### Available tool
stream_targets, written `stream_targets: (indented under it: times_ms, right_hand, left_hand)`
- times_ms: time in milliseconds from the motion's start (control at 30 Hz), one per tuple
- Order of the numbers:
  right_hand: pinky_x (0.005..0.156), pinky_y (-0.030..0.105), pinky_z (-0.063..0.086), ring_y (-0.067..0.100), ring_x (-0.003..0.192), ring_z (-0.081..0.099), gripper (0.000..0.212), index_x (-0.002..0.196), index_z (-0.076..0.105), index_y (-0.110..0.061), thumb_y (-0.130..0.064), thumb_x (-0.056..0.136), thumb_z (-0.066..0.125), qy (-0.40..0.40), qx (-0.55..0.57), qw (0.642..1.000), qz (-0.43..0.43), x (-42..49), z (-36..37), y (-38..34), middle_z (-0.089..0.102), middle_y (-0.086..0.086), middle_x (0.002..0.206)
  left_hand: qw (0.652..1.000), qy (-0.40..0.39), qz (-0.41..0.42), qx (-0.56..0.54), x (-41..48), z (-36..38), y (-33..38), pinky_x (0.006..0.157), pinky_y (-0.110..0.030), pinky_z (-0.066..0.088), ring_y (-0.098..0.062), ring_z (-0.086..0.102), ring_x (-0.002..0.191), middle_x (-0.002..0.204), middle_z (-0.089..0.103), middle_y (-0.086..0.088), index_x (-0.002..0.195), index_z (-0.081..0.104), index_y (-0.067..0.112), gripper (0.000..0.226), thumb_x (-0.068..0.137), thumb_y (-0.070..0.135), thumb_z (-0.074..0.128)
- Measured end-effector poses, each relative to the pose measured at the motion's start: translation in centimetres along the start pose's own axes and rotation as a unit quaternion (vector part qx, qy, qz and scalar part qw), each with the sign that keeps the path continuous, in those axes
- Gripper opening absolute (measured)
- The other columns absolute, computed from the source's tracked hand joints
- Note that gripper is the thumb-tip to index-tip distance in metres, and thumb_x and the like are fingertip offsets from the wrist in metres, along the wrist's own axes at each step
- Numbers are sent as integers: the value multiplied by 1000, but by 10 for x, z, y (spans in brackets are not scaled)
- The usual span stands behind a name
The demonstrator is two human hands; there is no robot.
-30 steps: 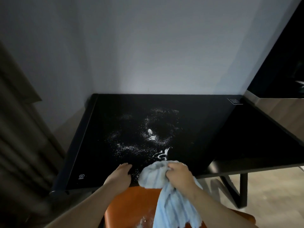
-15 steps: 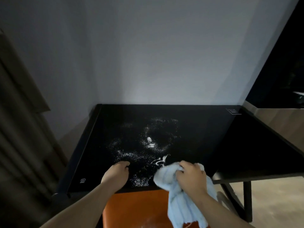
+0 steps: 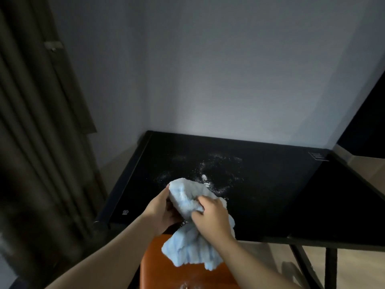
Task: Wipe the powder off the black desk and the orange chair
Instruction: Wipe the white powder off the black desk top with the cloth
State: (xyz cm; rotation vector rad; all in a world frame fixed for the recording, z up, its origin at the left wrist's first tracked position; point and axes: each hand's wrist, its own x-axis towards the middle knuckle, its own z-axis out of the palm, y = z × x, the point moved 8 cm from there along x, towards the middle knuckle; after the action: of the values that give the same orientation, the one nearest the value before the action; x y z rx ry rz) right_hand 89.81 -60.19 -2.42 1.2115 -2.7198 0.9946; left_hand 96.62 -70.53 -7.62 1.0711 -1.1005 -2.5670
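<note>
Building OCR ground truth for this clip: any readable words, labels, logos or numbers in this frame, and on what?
No text can be read.
Small round white mark at the near-left corner of the black desk top: too small to read.
White lined label at the desk's far-right corner: lines only, blurred, unreadable.
Fluffy light blue cloth, orange chair, grey wall: none visible.

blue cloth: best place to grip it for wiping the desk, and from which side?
Likely the bunched upper wad of the blue cloth, taken from above, toward the desk. Both hands, left hand and right hand, already hold there; the loose tail droops over the chair.
</note>
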Motion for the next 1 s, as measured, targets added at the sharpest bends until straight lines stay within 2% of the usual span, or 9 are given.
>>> stream_targets:
  times_ms: [133, 233, 333, 500, 633, 667, 733, 867, 1000]
  right_hand:
    - [73, 30, 31, 18, 85, 42, 6, 76, 48, -14, -16, 81, 52, -16, -18, 1000, -18, 4, 24, -33, 45, -6, 71]
    - [72, 28, 30, 17, 83, 43, 5, 75, 50, -16, -17, 80, 52, -25, -5, 999, -28, 5, 53, -74, 43, -9, 68]
    - [69, 27, 28, 15, 74, 41, 24, 62, 35, -23, -15, 78, 52, -34, 15, 999, -38, 6, 95, -130, 37, -11, 59]
    - [71, 29, 36, 16, 77, 46, 27, 60, 35, -26, -17, 80, 52, -56, 44, 997, -15, 16, 157, -215, 42, -12, 63]
    - [82, 38, 46, 19, 85, 53, 5, 78, 53, -21, -15, 80, 53, -31, 60, 998, 11, 28, 179, -247, 53, -8, 77]
    - [82, 38, 47, 17, 85, 53, 9, 85, 57, -20, -15, 80, 53, -25, 61, 998, 23, 30, 182, -249, 54, -9, 79]
    - [81, 36, 49, 14, 84, 53, 19, 97, 61, -20, -14, 80, 53, -22, 66, 997, 44, 38, 189, -248, 54, -11, 78]
    - [72, 30, 51, 8, 76, 55, 21, 98, 57, -24, -14, 81, 56, -14, 113, 991, 76, 61, 200, -246, 49, -17, 73]
    - [61, 14, 41, 1, 75, 52, 24, 93, 49, -30, -13, 78, 58, -16, 177, 980, 85, 91, 210, -239, 51, -16, 82]
  left_hand:
    - [993, 64, 79, 53, -14, -48, 38, 65, -41, 55, -33, 65, 87, 100, 65, -24, 108, 61, -4, 23, 96, 8, 46]
    - [986, 116, 99, 71, -29, -103, 63, 57, -38, 56, -31, 65, 82, 95, 65, -22, 101, 61, -1, 15, 94, 4, 49]
    - [975, 156, 124, 92, -48, -167, 92, 49, -32, 56, -27, 66, 72, 84, 67, -19, 92, 62, 1, 12, 93, 3, 50]
    - [958, 215, 162, 99, -75, -269, 148, 54, -31, 59, -23, 65, 67, 75, 65, -15, 83, 60, 2, 6, 89, 5, 59]
    - [952, 230, 169, 107, -79, -318, 175, 65, -32, 58, -20, 68, 70, 76, 69, -14, 81, 60, 2, 7, 85, 4, 65]
    - [954, 228, 167, 102, -77, -325, 179, 67, -33, 58, -19, 68, 72, 78, 69, -14, 82, 60, 2, 6, 85, 4, 65]
    - [959, 217, 163, 88, -70, -334, 185, 65, -33, 56, -18, 68, 76, 84, 68, -13, 85, 59, 4, 5, 88, 0, 61]
    - [960, 210, 153, 106, -44, -339, 196, 64, -32, 53, -19, 64, 86, 91, 63, -4, 104, 59, 11, 14, 93, 5, 52]
    - [962, 175, 98, 185, -5, -322, 202, 89, -41, 48, -22, 54, 108, 112, 58, -2, 121, 54, 21, 31, 93, 34, 54]
